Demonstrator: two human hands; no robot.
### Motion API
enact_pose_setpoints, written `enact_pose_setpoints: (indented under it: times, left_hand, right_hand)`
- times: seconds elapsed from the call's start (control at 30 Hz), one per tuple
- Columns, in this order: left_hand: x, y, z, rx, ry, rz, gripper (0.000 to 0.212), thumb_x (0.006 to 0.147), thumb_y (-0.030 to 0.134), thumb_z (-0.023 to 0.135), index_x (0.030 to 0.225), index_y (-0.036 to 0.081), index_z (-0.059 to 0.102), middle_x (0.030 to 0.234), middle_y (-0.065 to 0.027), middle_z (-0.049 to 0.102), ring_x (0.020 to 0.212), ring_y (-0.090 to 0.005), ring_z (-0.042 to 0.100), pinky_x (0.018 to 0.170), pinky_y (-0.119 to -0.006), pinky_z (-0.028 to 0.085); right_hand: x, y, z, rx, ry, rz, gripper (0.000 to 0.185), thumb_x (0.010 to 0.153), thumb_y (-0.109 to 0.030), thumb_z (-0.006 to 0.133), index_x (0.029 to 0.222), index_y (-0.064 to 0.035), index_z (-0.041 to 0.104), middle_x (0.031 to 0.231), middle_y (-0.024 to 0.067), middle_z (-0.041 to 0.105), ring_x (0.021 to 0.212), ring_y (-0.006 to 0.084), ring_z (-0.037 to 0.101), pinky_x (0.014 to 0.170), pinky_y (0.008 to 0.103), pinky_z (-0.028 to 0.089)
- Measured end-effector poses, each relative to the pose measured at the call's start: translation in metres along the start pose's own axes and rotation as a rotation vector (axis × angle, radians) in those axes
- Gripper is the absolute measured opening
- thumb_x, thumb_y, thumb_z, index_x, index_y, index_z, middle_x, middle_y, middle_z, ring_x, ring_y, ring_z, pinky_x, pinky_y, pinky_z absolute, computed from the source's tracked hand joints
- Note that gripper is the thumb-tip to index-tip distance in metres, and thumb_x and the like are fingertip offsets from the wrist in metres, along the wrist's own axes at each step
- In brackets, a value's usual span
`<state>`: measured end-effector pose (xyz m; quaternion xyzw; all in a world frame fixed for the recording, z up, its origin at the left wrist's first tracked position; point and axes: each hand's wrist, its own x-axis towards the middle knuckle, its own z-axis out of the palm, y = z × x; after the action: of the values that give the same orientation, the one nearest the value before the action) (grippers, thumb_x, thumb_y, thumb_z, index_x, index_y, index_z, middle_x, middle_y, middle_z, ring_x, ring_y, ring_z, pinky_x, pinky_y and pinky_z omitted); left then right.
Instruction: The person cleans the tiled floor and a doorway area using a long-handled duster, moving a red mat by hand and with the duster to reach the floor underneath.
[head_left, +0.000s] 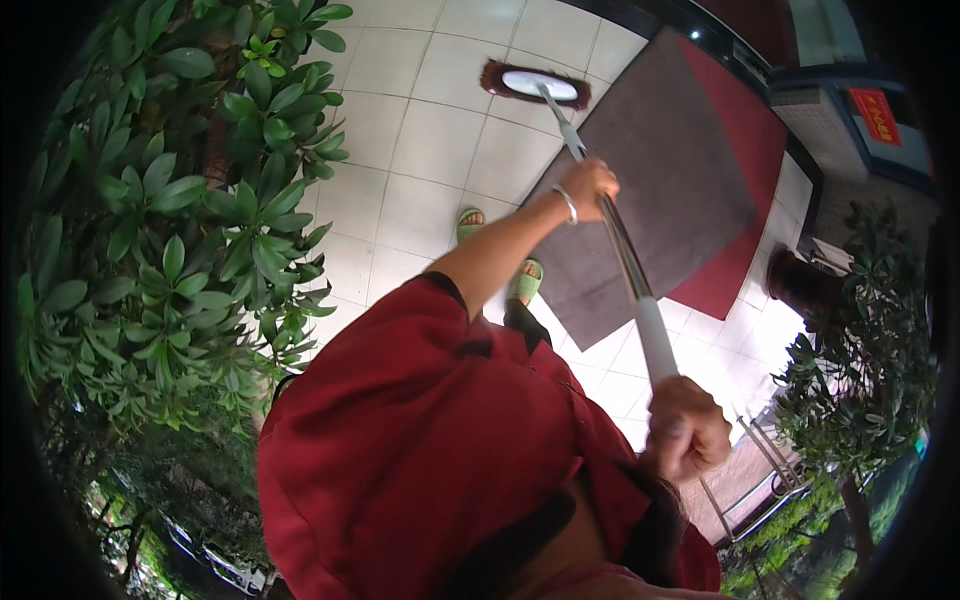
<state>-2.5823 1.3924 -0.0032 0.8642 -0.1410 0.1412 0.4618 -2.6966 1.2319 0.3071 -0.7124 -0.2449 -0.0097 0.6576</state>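
Note:
A flat mop with a white oval plate and a dark reddish-brown fringe (496, 78) rests on pale floor tiles, close to the edge of a grey-brown mat. Its metal pole (628, 251) slants back towards me across the mat. My left hand (591, 187), with a silver bangle at the wrist, is wrapped around the pole partway along it. Higher up, my right hand (686, 431) grips the upper end, just above a pale grey sleeve (655, 337). My feet, in green slippers (527, 281), stand below my left arm, one near the mat's edge.
The grey-brown mat (645, 172) lies over a red mat (720, 289). Leafy shrubs (172, 195) line the left side of the tiles (435, 142). To the right are a dark planter (795, 277) with a plant, a doorway with a red sign (874, 116), and metal railings (772, 495).

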Motion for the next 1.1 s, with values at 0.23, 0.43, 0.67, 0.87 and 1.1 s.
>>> enact_pose_setpoints:
  times: [0.23,0.43,0.67,0.87,1.1]
  left_hand:
    - [-0.042,0.083,0.023,0.033,-0.176,-0.269,0.015,0.048,0.012,0.059,0.048,0.009,0.044,0.053,-0.0076,0.049,0.057,-0.0305,0.049,0.051,-0.041,0.037]
    - [-0.144,0.117,0.018,0.232,-0.197,-0.512,0.009,0.049,0.016,0.059,0.052,0.009,0.054,0.055,-0.0134,0.053,0.06,-0.0358,0.055,0.053,-0.044,0.043]
    - [-0.21,0.104,0.01,0.282,-0.261,-0.546,0.019,0.049,0.023,0.064,0.05,0.009,0.051,0.052,-0.0128,0.05,0.055,-0.0346,0.053,0.051,-0.043,0.041]
    - [-0.128,0.136,0.045,0.064,-0.35,-0.523,0.012,0.05,0.014,0.06,0.051,0.007,0.05,0.052,-0.0145,0.05,0.055,-0.0358,0.053,0.05,-0.046,0.04]
    - [-0.136,0.152,0.01,0.028,-0.236,-0.395,0.007,0.051,0.013,0.058,0.053,0.007,0.056,0.052,-0.0146,0.053,0.056,-0.0347,0.056,0.052,-0.043,0.044]
  right_hand:
    - [-0.026,-0.027,-0.082,0.135,0.32,0.235,0.033,0.091,-0.021,0.047,0.064,-0.008,0.034,0.045,-0.0034,0.029,0.035,0.0063,0.026,0.037,0.0242,0.022]
    - [-0.046,0.009,-0.113,0.447,0.16,0.383,0.03,0.089,-0.014,0.047,0.061,-0.0094,0.039,0.044,-0.0005,0.036,0.033,0.0066,0.032,0.032,0.0224,0.025]
    - [-0.075,0.031,-0.09,0.485,0.091,0.431,0.031,0.091,-0.016,0.047,0.063,-0.0094,0.036,0.049,-0.0034,0.029,0.037,0.0069,0.025,0.04,0.0254,0.024]
    - [-0.078,-0.015,-0.143,0.242,0.354,0.361,0.034,0.089,-0.022,0.048,0.06,-0.0142,0.033,0.045,-0.0039,0.024,0.039,0.0062,0.023,0.04,0.0242,0.028]
    - [-0.115,-0.059,-0.081,0.225,0.457,0.335,0.033,0.092,-0.024,0.045,0.063,-0.0146,0.031,0.048,-0.0046,0.016,0.042,0.0077,0.018,0.047,0.0242,0.029]
